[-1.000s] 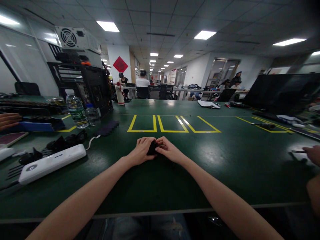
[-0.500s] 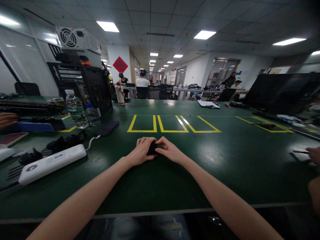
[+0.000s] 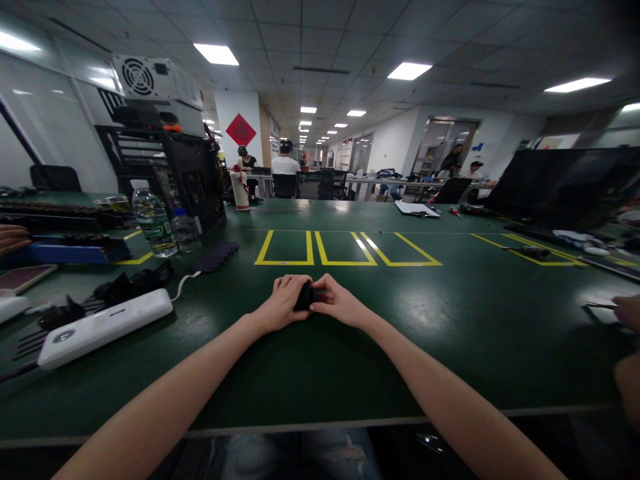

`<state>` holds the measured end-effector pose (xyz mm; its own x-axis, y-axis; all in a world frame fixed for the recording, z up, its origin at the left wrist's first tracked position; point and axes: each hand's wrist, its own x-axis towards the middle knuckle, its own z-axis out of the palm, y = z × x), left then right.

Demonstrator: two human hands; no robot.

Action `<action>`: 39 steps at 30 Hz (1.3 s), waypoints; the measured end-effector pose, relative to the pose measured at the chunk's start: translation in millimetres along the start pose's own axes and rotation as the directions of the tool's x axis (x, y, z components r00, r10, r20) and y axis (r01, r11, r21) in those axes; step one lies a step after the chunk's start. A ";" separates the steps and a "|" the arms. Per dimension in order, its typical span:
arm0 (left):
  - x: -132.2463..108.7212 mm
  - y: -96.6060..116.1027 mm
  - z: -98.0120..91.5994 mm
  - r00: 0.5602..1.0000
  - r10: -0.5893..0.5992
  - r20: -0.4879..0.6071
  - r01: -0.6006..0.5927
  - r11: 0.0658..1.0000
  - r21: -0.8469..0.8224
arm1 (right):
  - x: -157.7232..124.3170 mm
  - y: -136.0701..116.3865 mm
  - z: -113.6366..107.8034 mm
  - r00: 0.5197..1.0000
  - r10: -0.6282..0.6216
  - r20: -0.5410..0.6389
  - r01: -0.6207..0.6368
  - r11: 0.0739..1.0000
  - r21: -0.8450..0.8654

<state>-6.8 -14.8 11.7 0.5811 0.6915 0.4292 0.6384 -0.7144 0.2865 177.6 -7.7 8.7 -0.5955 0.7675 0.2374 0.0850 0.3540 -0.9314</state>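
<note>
Curling around a small black object [image 3: 302, 297] just below the middle of the frame, the left hand [image 3: 281, 303] has its fingers closed over the far side and its thumb on the near side, a grip that hides much of the shape. And here's the right hand [image 3: 341, 303] facing it, fingers bent, thumb and fingertips pinched together at the object's right side, on what looks like a narrow dark part; whether that piece is separate, I can't tell. Nor can I tell whether the object touches the green table [image 3: 320, 373] beneath.

Just beyond the hands, yellow tape [image 3: 284, 263] marks out boxes on the surface. Over to the lower left, a white power strip [image 3: 106, 327] lies at a slant, and above it a clear water bottle [image 3: 156, 223] stands beside a smaller bottle [image 3: 184, 233] with a blue cap. At the left edge, another person's hand [image 3: 11, 240] rests by a blue box [image 3: 80, 251]; out at the right edge, a co-worker's hand [image 3: 629, 312] holds a thin tool [image 3: 600, 305]. Upper right, a big dark monitor [image 3: 560, 183] tilts over the table.
</note>
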 end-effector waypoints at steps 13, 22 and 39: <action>0.8 -1.2 4.9 1.000 -0.001 -0.029 0.002 1.000 0.015 | 3.4 6.5 -0.9 1.000 -0.010 -0.022 0.010 1.000 0.007; 1.2 -0.8 3.8 1.000 -0.003 -0.027 0.003 1.000 0.008 | 2.9 5.4 0.4 0.997 -0.032 -0.064 0.028 0.998 -0.058; 1.8 -1.5 6.4 0.999 -0.015 -0.039 0.015 1.000 0.010 | 1.8 4.0 -0.6 0.999 -0.018 -0.035 0.018 1.000 -0.001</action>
<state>-3.6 -11.8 6.6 0.5512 0.6973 0.4581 0.6525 -0.7025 0.2842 177.3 -4.5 5.6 -0.5687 0.7792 0.2636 0.0747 0.3680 -0.9268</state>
